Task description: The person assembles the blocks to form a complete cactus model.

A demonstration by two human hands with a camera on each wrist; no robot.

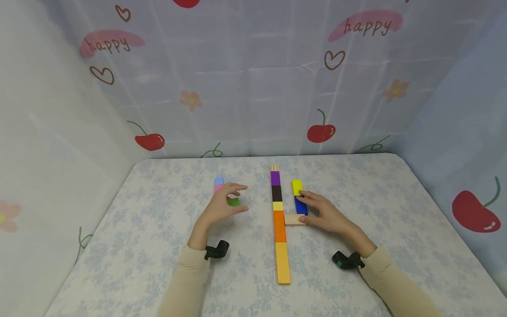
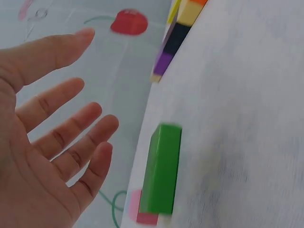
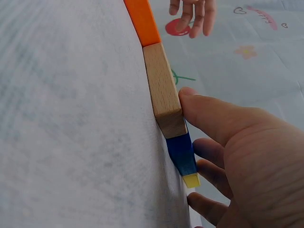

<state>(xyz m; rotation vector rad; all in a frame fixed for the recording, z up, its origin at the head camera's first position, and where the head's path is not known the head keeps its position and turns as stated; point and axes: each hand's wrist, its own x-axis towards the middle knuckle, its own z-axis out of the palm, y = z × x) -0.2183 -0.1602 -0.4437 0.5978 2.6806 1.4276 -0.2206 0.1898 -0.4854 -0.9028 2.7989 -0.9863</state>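
Observation:
My left hand (image 1: 222, 204) hovers over the left part of the table with thumb and fingers spread, holding nothing. A green block (image 2: 161, 171) lies close to it, partly hidden by the hand in the head view. My right hand (image 1: 328, 215) rests by the right-hand blocks. Its thumb touches a plain wooden block (image 3: 164, 85), and its fingers lie along a blue block (image 1: 300, 205) and a yellow block (image 1: 297, 187). The wooden block meets the side of a long row of blocks at its orange block (image 1: 279, 226).
The row also has a purple block (image 1: 275, 178), a black block (image 1: 276, 193), a pale yellow block (image 1: 278, 206) and a tan block (image 1: 283, 264) at its near end. Beyond my left hand are a light blue block (image 1: 219, 180) and a pink block (image 1: 217, 188). A printed curtain (image 1: 253, 88) hangs behind.

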